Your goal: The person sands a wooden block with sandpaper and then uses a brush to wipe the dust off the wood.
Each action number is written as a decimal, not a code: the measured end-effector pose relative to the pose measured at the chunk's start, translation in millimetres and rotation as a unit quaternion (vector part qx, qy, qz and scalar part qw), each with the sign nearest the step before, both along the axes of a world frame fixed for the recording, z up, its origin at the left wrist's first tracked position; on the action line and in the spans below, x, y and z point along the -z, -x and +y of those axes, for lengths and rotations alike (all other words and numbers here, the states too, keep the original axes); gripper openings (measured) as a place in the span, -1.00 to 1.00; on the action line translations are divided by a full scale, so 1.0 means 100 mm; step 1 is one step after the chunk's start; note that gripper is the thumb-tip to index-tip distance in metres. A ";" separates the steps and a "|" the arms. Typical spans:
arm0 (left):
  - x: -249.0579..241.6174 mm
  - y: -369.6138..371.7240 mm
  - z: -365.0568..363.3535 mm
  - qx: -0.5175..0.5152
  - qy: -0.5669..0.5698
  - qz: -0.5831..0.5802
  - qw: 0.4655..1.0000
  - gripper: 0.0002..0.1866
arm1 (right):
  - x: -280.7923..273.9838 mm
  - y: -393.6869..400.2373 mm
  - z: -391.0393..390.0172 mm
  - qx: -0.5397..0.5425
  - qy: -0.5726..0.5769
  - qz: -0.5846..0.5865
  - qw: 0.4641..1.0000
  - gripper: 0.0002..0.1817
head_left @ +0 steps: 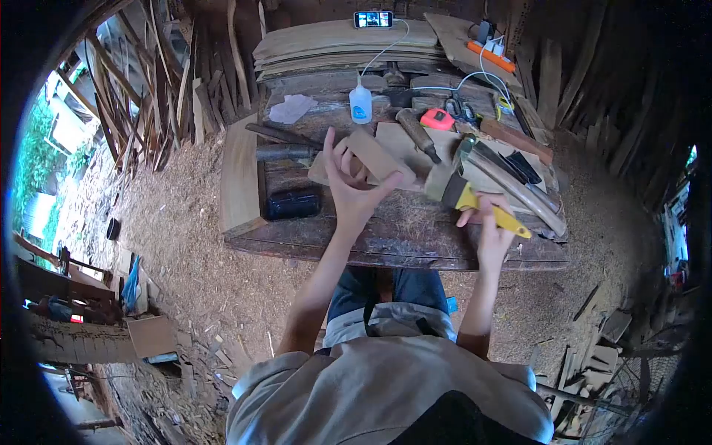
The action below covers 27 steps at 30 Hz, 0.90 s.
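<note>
My left hand grips a pale wooden piece above the workbench, its fingers partly hidden behind the wood. The piece's full shape is hard to make out. In my right hand is a flat paintbrush with a yellow handle, its bristles pointing left toward the wood but apart from it. Just beyond the brush lie a chisel-like tool with a wooden handle and a hammer-like tool with a long pale handle. A dark bottle-like object rests left of my left hand.
A small plastic bottle, a red tape measure and a crumpled paper lie on the bench. Planks are stacked behind, with a phone and an orange power strip. Wood shavings cover the floor.
</note>
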<state>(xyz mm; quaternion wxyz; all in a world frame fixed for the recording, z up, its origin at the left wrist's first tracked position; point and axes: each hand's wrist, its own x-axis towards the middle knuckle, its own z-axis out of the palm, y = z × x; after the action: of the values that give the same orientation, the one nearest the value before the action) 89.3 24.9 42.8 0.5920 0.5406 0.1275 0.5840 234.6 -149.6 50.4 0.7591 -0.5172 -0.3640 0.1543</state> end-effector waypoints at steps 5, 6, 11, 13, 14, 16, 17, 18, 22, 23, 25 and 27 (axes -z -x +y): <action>0.20 -0.08 -0.02 -0.103 -0.313 0.142 0.933 0.29 | -0.09 0.04 0.21 -0.093 -0.041 0.073 0.992 -0.78; 0.22 -0.08 0.03 -0.110 -0.390 0.161 0.900 0.29 | -0.03 0.04 0.24 -0.097 -0.076 0.102 0.987 -0.81; 0.12 -0.04 -0.02 -0.081 -0.424 0.229 0.872 0.06 | -0.04 -0.04 0.04 0.038 -0.045 0.071 0.996 -0.79; 0.13 -0.07 -0.03 -0.043 -0.476 0.238 0.845 0.06 | -0.15 -0.04 0.03 0.055 -0.067 0.083 0.993 -0.79; 0.14 -0.09 -0.04 -0.008 -0.527 0.244 0.814 0.06 | -0.20 -0.07 0.05 0.062 -0.084 0.085 0.991 -0.78; 0.21 -0.09 -0.08 0.014 -0.545 0.255 0.798 -0.02 | -0.25 -0.14 0.10 0.072 -0.100 0.087 0.989 -0.77; 0.24 -0.08 -0.10 0.012 -0.563 0.258 0.785 -0.03 | -0.26 -0.21 0.12 0.046 -0.066 0.105 0.991 -0.77; 0.23 -0.07 -0.12 0.008 -0.582 0.261 0.770 -0.05 | -0.27 -0.26 0.13 0.021 -0.032 0.122 0.992 -0.76; 0.15 -0.06 -0.14 0.056 -0.563 0.249 0.786 -0.13 | -0.30 -0.41 0.17 0.041 0.029 0.197 0.979 -0.69; 0.18 -0.07 -0.14 0.057 -0.564 0.248 0.785 -0.13 | -0.31 -0.43 0.19 0.069 0.022 0.231 0.970 -0.65; 0.26 -0.09 -0.14 0.073 -0.573 0.251 0.777 -0.06 | -0.32 -0.50 0.18 0.054 0.049 0.190 0.979 -0.65; 0.30 -0.08 -0.13 0.072 -0.578 0.250 0.774 -0.07 | -0.26 -0.58 0.24 0.016 0.083 0.142 0.986 -0.63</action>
<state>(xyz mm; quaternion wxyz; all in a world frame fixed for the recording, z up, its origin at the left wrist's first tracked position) 96.8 12.1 13.1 0.1561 0.9155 -0.1296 0.3475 292.5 -125.7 76.3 0.7596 -0.5573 -0.2305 0.2436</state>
